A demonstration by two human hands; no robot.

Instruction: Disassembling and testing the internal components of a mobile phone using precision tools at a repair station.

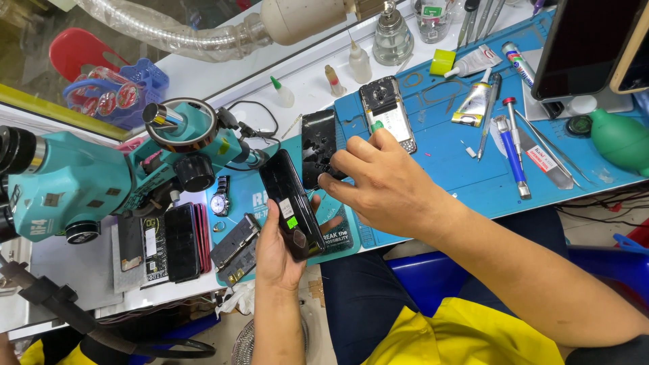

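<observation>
Black phone (pixel 291 203) lies gripped in the left hand (pixel 277 253); right hand (pixel 378 179) pinches a black panel (pixel 318 145) beside it

Black phone (pixel 292 206): glossy glass. Back cover (pixel 318 145): shiny black plastic, wet-looking sheen. Work mat (pixel 439 155): matt blue rubber. Microscope (pixel 101 179): smooth teal painted metal. Tweezers (pixel 551 152): bright metal. Dust blower (pixel 620 138): matt green rubber.

A white worktop (pixel 318 81) runs slantwise across the view, with a blue mat (pixel 446 162) laid over its near part. Behind it stands a glass pane (pixel 135 47) in a pale frame, and a ribbed hose (pixel 169 30) lies along it. A blue stool (pixel 433 277) stands below. The light is bright and even.
</observation>
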